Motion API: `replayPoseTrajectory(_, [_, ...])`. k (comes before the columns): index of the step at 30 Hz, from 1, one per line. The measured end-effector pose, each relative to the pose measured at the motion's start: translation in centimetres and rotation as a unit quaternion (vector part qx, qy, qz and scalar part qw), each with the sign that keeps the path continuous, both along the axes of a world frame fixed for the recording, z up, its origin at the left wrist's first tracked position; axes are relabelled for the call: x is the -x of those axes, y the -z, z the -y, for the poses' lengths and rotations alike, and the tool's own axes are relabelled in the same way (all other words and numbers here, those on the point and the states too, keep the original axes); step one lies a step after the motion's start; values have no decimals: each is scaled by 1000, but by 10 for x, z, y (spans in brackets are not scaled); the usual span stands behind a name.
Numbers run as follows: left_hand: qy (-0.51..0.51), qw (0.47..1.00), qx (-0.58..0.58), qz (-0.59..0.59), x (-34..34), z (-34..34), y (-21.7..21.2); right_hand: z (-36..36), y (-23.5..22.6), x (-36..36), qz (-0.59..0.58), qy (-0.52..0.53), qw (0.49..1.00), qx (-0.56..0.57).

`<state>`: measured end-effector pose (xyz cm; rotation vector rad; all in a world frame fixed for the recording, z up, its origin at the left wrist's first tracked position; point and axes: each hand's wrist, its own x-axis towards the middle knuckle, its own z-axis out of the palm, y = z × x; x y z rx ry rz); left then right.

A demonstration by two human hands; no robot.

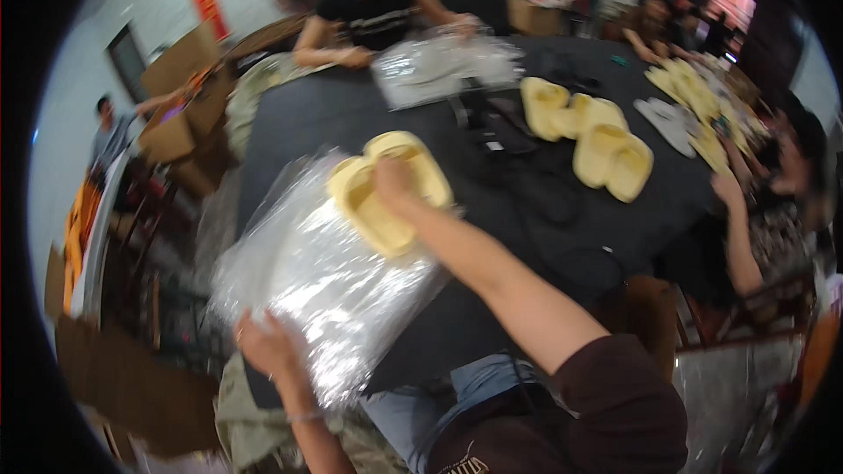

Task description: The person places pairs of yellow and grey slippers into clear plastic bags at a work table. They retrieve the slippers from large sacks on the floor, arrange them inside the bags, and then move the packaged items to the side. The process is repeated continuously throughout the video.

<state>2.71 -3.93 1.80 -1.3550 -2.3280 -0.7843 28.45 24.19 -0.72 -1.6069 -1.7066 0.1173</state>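
A pair of pale yellow slippers (386, 222) lies over the upper part of a stack of clear plastic bags (334, 276). My right hand (397, 183) reaches across and grips the pair between the two slippers; its fingertips are partly hidden by them. At the near left edge of the bags, my left hand (268, 349) is closed on the plastic, slightly blurred. Farther right on the table, more yellow slippers (606, 156) lie in a loose group. A dark strapped item (500, 123) lies left of them.
The black-covered table (527, 219) fills the middle. Across it a person (378, 13) handles other clear plastic bags (448, 66). More people work at the right, beside white slippers (666, 125) and a yellow pile (689, 92). Cardboard boxes (180, 127) stand at the left.
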Motion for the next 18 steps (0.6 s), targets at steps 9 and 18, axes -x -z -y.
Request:
replayPoseTrajectory(9, [8,975,49,216,39,-17,11,20,-17,6,-47,6,999,15])
replayPoseTrajectory(18, [-93,984,25,148,2,7,16,123,-123,59,-71,-362,929,2])
